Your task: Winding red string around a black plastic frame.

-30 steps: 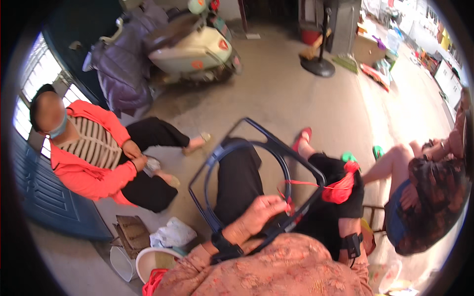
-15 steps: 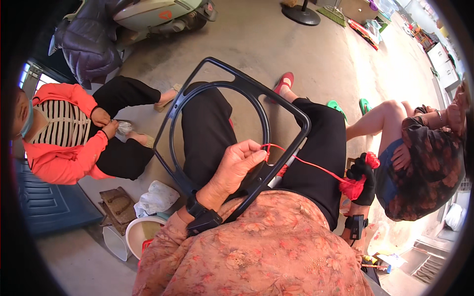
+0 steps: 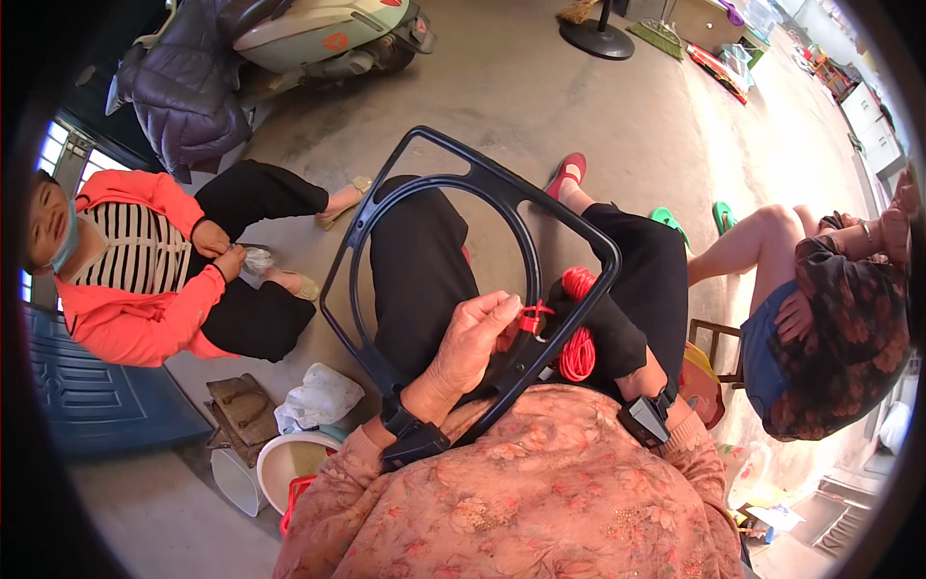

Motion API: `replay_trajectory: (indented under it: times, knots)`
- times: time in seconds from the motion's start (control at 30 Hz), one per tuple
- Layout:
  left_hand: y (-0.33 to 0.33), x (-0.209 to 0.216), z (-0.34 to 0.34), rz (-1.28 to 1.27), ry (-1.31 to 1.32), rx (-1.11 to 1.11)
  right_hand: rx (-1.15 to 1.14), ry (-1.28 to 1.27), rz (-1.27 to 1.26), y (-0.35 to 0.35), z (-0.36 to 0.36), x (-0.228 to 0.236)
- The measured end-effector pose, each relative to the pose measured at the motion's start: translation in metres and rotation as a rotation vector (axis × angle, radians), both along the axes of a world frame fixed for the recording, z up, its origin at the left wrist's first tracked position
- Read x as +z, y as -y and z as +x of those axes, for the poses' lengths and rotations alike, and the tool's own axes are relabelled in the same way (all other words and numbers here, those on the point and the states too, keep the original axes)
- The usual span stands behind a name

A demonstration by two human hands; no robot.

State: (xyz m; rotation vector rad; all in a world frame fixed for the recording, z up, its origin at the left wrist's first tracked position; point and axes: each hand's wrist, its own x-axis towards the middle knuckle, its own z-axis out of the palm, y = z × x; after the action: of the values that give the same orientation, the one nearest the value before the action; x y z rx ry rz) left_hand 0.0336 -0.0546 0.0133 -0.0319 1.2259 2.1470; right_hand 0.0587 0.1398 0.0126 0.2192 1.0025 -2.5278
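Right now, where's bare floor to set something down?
Free: floor between scooter, round base and frame; also between broom and green slippers. Crowded: frame's near side, with left hand, right hand and red cord; lower left, with basin, handbag and white bag.

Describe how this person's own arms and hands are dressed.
Both arms have dusty-pink sleeves, with black strapped devices at the wrists. The left hand is bare; the right hand wears a dark glove.
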Motion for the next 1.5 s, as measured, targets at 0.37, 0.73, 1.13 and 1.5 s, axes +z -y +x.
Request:
replay_trajectory:
  times: [0.37,0.73,1.13,1.5]
  knots:
    - [0.001,-0.001,-0.001,0.028,-0.036,-0.047,-0.047,-0.037,0.140,-0.007,-0.002,0.003]
    - [0.002,-0.002,-0.008,0.141,0.157,-0.192,-0.170,-0.015,0.451,-0.046,0.006,-0.016]
    - [-0.008,-0.003,-0.002,0.205,0.212,-0.221,-0.071,-0.076,-0.010,0.021,-0.046,0.002]
    - [-0.005,-0.018,0.000,0.132,-0.007,-0.144,0.121,-0.270,-0.212,0.009,-0.027,0.016]
